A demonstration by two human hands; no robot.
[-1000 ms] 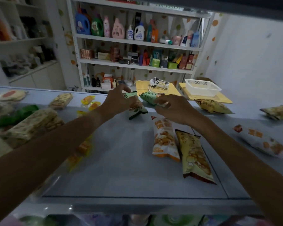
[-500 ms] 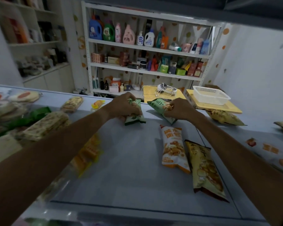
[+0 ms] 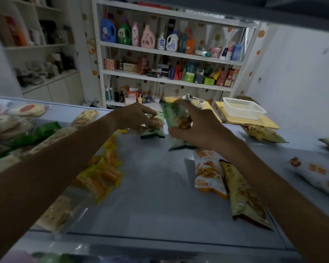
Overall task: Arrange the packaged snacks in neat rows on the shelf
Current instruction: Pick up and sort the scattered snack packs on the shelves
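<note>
Right hand point(image 3: 199, 130) grips one green snack pack point(image 3: 176, 118), left hand point(image 3: 136, 118) another point(image 3: 153, 129) (white basket point(image 3: 243, 111) nearby).

You had a grey shelf point(image 3: 150, 202) under you. On it lay yellow packets point(image 3: 103, 173) at left, an orange-and-white bag point(image 3: 207, 173) beside a yellow-brown bag point(image 3: 243, 198), and a green pack point(image 3: 153, 130) at the back.
</note>
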